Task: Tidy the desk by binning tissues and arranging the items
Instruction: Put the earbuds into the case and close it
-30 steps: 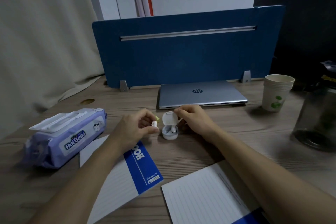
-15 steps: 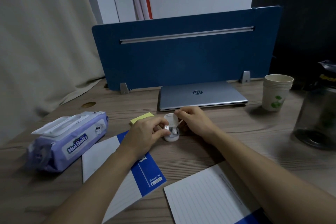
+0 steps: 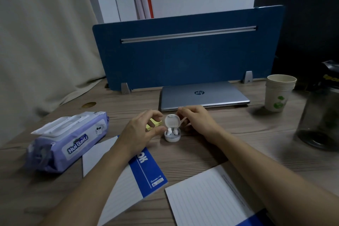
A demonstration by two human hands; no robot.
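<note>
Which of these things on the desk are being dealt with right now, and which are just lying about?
In hand now:
- earbud case, lid up, both earbuds in
- left hand beside it
- right hand at the lid

Lying about:
- wet wipes pack
- yellow sticky notes
- blue notebook
- lined pad
- closed laptop
- paper cups

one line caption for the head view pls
Two hands at an open earbud case on a desk, laptop behind.
</note>
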